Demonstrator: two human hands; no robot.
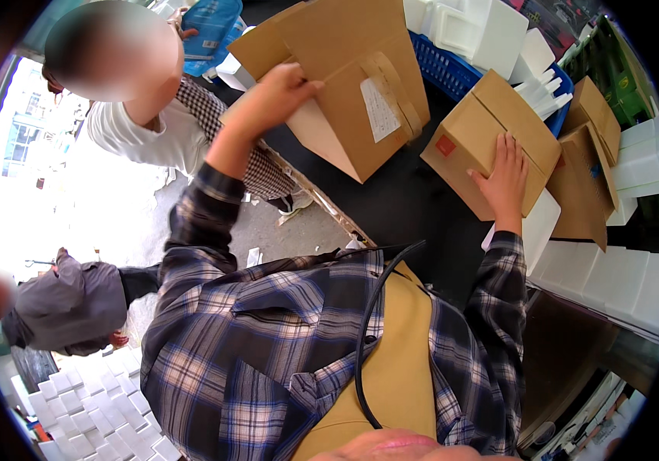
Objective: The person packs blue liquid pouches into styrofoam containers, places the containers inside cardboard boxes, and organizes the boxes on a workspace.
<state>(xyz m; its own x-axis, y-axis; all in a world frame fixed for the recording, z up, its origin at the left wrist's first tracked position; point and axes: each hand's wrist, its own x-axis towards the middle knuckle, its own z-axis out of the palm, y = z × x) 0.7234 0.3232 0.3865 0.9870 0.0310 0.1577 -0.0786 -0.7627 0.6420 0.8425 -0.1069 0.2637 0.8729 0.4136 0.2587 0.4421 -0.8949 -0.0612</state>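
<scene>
A large cardboard box (345,123) with raised flaps and a white label stands at the upper middle. My left hand (277,94) is at its left side, fingers bent and closed at the box's edge; the fingertips are partly hidden. To the right is a smaller, closed cardboard box (468,138) with a small red mark on one side. My right hand (505,173) lies on this box with fingers stretched out over its top and side, holding nothing.
Both boxes are on a black table (379,203). Behind them a blue plastic basket (445,65) holds white foam pieces. More cardboard boxes (583,180) and white foam blocks (602,269) are at the right. A person (149,131) stands at the upper left, another (72,303) farther left.
</scene>
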